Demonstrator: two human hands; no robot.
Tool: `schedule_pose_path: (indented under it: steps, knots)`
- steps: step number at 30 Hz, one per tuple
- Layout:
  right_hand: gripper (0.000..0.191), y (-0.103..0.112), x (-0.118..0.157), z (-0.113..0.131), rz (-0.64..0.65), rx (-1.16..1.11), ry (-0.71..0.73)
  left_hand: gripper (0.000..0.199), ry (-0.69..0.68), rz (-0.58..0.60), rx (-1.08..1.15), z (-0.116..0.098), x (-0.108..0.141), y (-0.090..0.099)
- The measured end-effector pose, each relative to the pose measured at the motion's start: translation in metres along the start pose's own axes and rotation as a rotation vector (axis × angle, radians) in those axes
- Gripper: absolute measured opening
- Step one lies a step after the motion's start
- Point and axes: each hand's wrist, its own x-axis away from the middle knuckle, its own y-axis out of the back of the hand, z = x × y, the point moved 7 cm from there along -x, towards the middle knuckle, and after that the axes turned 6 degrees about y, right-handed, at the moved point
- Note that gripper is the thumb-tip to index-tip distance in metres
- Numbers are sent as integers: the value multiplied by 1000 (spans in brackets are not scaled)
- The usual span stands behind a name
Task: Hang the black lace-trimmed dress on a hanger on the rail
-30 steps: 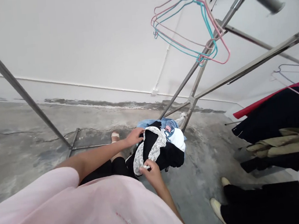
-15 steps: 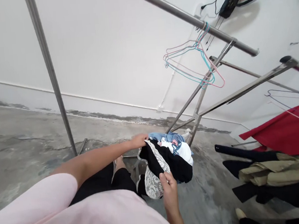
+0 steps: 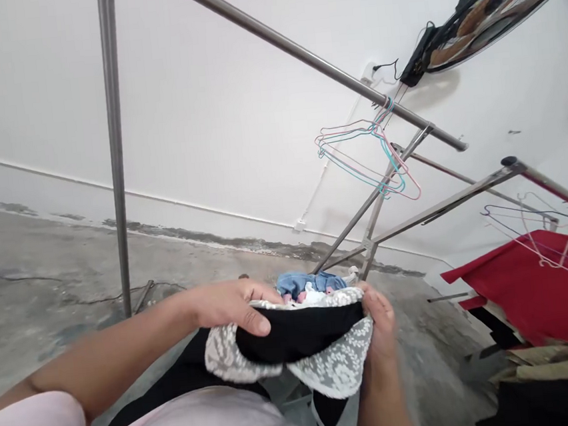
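Between my hands a black garment with a white lace collar (image 3: 336,365) is stretched sideways by its neckline. My left hand (image 3: 242,304) is closed on the left end of the neckline, thumb lying over the black cloth. At the opposite end, my right hand (image 3: 380,314) grips the lace edge, with the fingers curled round it. The lace collar flaps hang down toward me on both sides. Just behind the garment lies a pile with blue denim (image 3: 301,283) and white cloth (image 3: 315,295), its lower part hidden by what I hold.
A metal rack rail (image 3: 266,30) crosses above, carrying pink and blue wire hangers (image 3: 358,152). An upright pole (image 3: 118,155) stands at left. To the right, a red cloth (image 3: 536,282) and dark and khaki clothes hang on another rack. A fan (image 3: 491,19) is on the wall.
The garment has been lifted from the pile toward me and spread wider. My right hand has moved right and up to the neckline's other end; the view has shifted.
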Motion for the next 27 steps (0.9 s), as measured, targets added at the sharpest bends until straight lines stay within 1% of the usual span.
schedule_pose_path:
  steps: [1,2,4,6,8,9,10,11,12,13,14,15,16,17,18,19,20,22,24,27]
  knots:
    - [33,-9,-6,-3,77,0,-22,36,-8,1,81,-4,6,-7]
    - [37,-16,-13,-7,128,-3,-48,38,-6,-4,169,-5,8,-10]
    - [44,-26,-32,-15,173,26,-75,41,-12,-62,375,2,0,-8]
    - [45,-28,-59,-16,175,95,-46,39,-23,-146,569,22,-18,-3]
    - [41,-21,-94,-4,122,205,62,34,0,-220,738,54,-36,-5]
    - [38,-15,-113,9,80,285,147,29,49,-242,815,74,-44,-11]
    - [35,-8,-132,26,24,390,244,24,105,-231,892,93,-51,-21]
    - [34,-2,-151,46,-26,512,354,18,190,-214,960,111,-55,-33]
    - [34,0,-169,69,-62,656,480,13,346,-172,1008,129,-58,-48]
    - [34,-1,-186,91,-102,808,610,11,449,-155,1038,141,-58,-59]
    - [33,-3,-202,112,-153,968,715,11,506,-159,1050,148,-58,-65]
    - [34,-7,-218,128,-197,1120,772,10,510,-182,1044,150,-59,-67]
    - [36,-12,-235,140,-220,1248,782,8,459,-222,1025,147,-62,-63]
    - [39,-16,-251,149,-254,1345,741,4,388,-268,999,142,-64,-58]
    - [43,-19,-267,154,-288,1425,662,3,324,-311,973,138,-66,-52]
    - [46,-23,-282,155,-292,1504,556,5,293,-343,953,136,-68,-47]
    - [48,-27,-295,153,-276,1575,442,6,305,-365,942,137,-69,-45]
    - [49,-37,-316,145,-207,1681,264,4,397,-365,941,146,-72,-47]
    - [44,-48,-331,140,-173,1747,181,3,445,-346,920,153,-74,-50]
    - [39,-58,-343,139,-218,1830,159,9,392,-375,882,154,-73,-45]
